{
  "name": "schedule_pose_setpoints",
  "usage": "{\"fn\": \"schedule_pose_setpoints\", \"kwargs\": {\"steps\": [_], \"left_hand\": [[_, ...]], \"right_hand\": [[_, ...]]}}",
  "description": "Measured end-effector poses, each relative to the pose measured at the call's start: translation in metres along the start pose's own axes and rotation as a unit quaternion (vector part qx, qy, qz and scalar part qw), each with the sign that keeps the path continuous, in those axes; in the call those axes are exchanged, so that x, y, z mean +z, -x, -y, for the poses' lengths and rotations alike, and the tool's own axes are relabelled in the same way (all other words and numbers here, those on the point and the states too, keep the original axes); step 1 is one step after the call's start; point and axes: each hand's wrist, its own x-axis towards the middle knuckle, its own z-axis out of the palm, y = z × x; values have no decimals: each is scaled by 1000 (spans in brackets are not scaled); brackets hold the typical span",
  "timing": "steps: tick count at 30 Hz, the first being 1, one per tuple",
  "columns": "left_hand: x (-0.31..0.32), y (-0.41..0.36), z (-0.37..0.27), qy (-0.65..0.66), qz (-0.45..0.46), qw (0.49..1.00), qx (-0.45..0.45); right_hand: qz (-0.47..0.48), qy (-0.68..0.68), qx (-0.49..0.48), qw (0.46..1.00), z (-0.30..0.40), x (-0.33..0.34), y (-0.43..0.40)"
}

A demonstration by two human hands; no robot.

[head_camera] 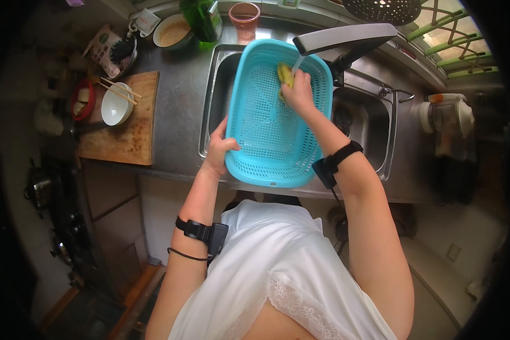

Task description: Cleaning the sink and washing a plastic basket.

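Note:
A blue perforated plastic basket (pixel 232 100) lies over the steel double sink, under the faucet (pixel 344 37). My left hand (pixel 220 146) grips the basket's left rim near its lower corner, thumb over the edge. Inside the basket at the upper right, my right hand (pixel 298 91) holds a yellow-green sponge (pixel 285 76) against the mesh. A thin stream of water falls from the faucet onto the sponge beside my fingers.
A wooden cutting board (pixel 125 146) at the left bears a white bowl (pixel 115 108) with chopsticks. Behind the sink stand a green bottle (pixel 204 19), a pink cup (pixel 244 21) and a bowl of brownish liquid (pixel 174 34). The right basin (pixel 367 127) holds something dark.

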Motion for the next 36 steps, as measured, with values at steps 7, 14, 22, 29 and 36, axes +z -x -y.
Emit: {"fn": "schedule_pose_setpoints", "kwargs": {"steps": [7, 14, 22, 29, 36], "left_hand": [[-7, 0, 10, 36, -20, 999, -22], [-11, -4, -6, 33, -26, 999, 18], [-8, -8, 10, 13, -6, 1000, 11], [-7, -8, 0, 38, -10, 999, 13], [-4, 1, 14, 2, 12, 1000, -20]], "right_hand": [[240, -49, -141, 959, 53, 17, 59], [296, 96, -217, 925, 26, -16, 56], [30, -62, -60, 996, 31, 20, 13], [369, 87, -395, 837, 45, -6, 79], [66, 254, -341, 903, 29, -12, 1]]}}
